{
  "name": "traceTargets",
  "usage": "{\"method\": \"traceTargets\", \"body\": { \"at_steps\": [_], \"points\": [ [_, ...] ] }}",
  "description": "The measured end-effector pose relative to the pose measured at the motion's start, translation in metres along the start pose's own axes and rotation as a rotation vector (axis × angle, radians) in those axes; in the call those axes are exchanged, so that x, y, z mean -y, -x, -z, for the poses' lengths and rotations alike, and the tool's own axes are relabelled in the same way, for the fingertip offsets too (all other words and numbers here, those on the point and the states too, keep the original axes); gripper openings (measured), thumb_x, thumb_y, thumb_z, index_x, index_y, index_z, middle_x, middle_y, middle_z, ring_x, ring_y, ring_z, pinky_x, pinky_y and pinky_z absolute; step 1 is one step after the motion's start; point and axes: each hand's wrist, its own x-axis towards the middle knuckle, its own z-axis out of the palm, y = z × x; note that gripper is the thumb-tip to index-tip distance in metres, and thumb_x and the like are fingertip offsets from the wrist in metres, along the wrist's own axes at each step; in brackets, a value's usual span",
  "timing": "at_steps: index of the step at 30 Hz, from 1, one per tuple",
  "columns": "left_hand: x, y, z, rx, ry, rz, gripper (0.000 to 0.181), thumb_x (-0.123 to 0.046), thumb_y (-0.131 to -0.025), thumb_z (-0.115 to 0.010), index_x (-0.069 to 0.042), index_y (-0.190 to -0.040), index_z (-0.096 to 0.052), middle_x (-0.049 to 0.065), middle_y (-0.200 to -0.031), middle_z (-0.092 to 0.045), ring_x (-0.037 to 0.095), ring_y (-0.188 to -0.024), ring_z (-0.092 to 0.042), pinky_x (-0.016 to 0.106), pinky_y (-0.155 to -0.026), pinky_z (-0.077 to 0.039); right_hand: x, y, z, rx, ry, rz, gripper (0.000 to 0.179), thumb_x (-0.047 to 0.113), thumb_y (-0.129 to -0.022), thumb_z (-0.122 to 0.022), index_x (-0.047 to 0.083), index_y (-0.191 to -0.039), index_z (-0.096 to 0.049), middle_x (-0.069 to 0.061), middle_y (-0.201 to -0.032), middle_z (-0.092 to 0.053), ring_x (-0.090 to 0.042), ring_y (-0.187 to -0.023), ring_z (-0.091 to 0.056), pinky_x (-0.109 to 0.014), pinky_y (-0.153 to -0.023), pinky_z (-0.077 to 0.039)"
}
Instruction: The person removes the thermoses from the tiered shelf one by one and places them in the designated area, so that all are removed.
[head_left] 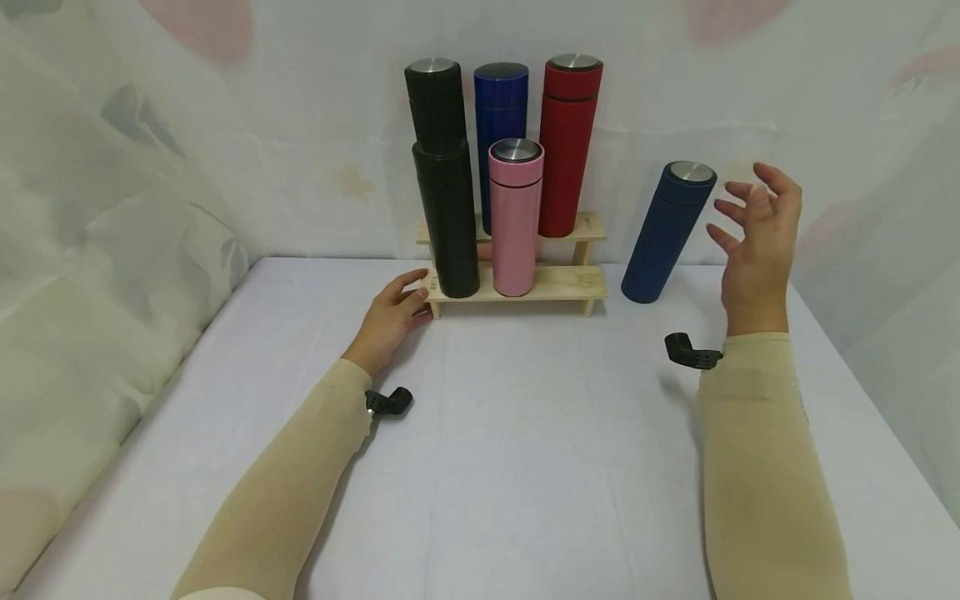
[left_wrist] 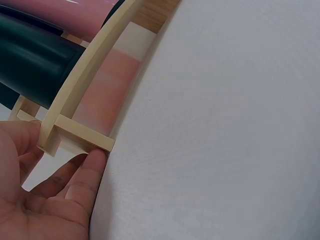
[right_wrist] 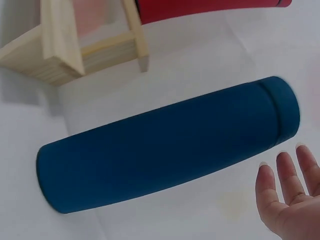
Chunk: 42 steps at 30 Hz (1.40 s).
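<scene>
My left hand [head_left: 390, 321] grips the left end of a two-step wooden stand [head_left: 558, 283]; in the left wrist view the thumb lies at the board's end and the fingers [left_wrist: 92, 167] against the leg. To the right of the stand, a navy blue thermos bottle [head_left: 667, 233] with a silver lid top stands on the table. Just right of its lid is my raised right hand [head_left: 761, 242], fingers spread and holding nothing. In the right wrist view, the fingertips [right_wrist: 285, 165] are close to the lid end of the navy bottle [right_wrist: 165, 145], with a gap between.
On the stand's lower step are a dark green bottle [head_left: 450, 225] and a pink bottle [head_left: 516, 225]. Behind them, the upper step holds a black bottle [head_left: 435, 104], a blue bottle [head_left: 501, 100] and a red bottle [head_left: 570, 158]. A white cloth covers the table [head_left: 517, 442]; patterned curtains hang behind.
</scene>
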Motion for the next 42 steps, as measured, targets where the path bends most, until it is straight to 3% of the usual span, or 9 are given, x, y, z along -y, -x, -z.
{"method": "traceTargets", "body": {
  "at_steps": [14,19,29,34,42],
  "points": [
    [-0.001,0.000,0.000,0.000,0.003,0.005,0.050,-0.016,-0.116,-0.059,-0.008,-0.164,-0.047,0.024,-0.154,-0.051,0.037,-0.137,-0.057,0.043,-0.112,-0.053,0.019,0.006,-0.022,0.073,-0.163,0.090,0.057,0.038,-0.101,-0.073,0.015,-0.151,-0.056,-0.022,-0.140,-0.058,-0.037,-0.125,-0.058,-0.047,-0.103,-0.049],
    [0.001,-0.001,0.000,-0.007,-0.017,0.002,0.050,-0.016,-0.116,-0.058,-0.010,-0.164,-0.048,0.023,-0.154,-0.051,0.036,-0.137,-0.057,0.043,-0.111,-0.054,0.017,0.010,-0.033,0.142,-0.215,0.059,0.059,0.038,-0.100,-0.076,0.014,-0.150,-0.057,-0.022,-0.139,-0.058,-0.036,-0.124,-0.059,-0.047,-0.102,-0.048],
    [0.001,-0.001,0.000,-0.004,0.005,0.009,0.050,-0.016,-0.116,-0.059,-0.009,-0.164,-0.047,0.023,-0.154,-0.050,0.037,-0.137,-0.056,0.043,-0.111,-0.054,0.004,0.019,-0.054,0.271,-0.218,-0.014,0.067,0.045,-0.099,-0.079,0.015,-0.152,-0.053,-0.021,-0.142,-0.054,-0.038,-0.127,-0.057,-0.050,-0.103,-0.046],
    [0.001,-0.001,-0.001,-0.004,-0.001,0.013,0.050,-0.017,-0.116,-0.058,-0.010,-0.165,-0.047,0.023,-0.155,-0.050,0.036,-0.138,-0.056,0.043,-0.113,-0.052,-0.002,0.023,-0.063,0.316,-0.219,-0.045,0.066,0.044,-0.101,-0.076,0.015,-0.155,-0.050,-0.021,-0.143,-0.053,-0.039,-0.130,-0.056,-0.054,-0.107,-0.045],
    [-0.002,0.000,0.000,-0.006,0.005,0.007,0.050,-0.015,-0.116,-0.057,-0.008,-0.165,-0.046,0.024,-0.154,-0.050,0.037,-0.138,-0.056,0.044,-0.113,-0.052,-0.017,0.031,-0.079,0.384,-0.177,-0.087,0.060,0.040,-0.106,-0.066,0.017,-0.157,-0.047,-0.021,-0.145,-0.053,-0.040,-0.133,-0.054,-0.051,-0.105,-0.047]
  ]
}}
